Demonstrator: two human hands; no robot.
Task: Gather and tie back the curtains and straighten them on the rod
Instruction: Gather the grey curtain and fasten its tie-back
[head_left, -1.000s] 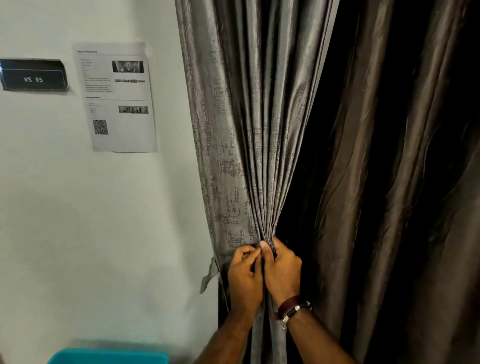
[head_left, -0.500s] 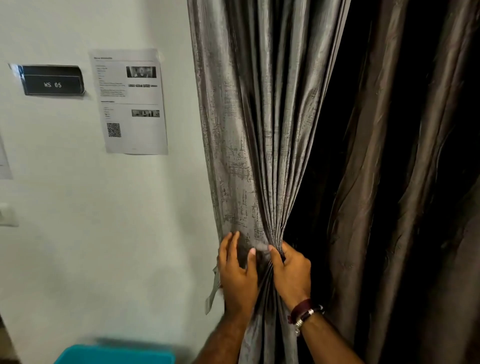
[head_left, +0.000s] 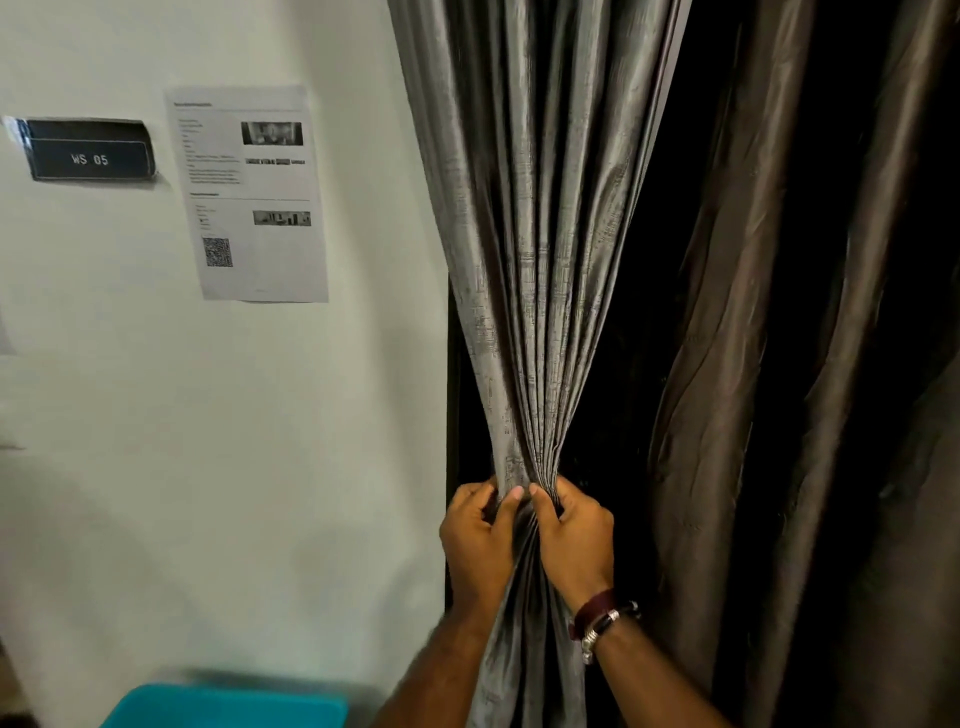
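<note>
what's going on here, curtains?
A person is bunching the shiny grey textured curtain into a tight bundle beside the white wall. The left hand and right hand both clamp the gathered pleats at the narrowest point, thumbs nearly touching. No tie-back is visible around the bundle. The darker brown curtain to the right hangs loose, untouched.

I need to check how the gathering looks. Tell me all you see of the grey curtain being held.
The grey curtain is a shiny, woven-looking fabric with a faint crosshatch texture. It hangs beside the white wall, pleats narrowing to a tight waist. The left hand and right hand pinch it there; below, it falls loose between the forearms.
</note>
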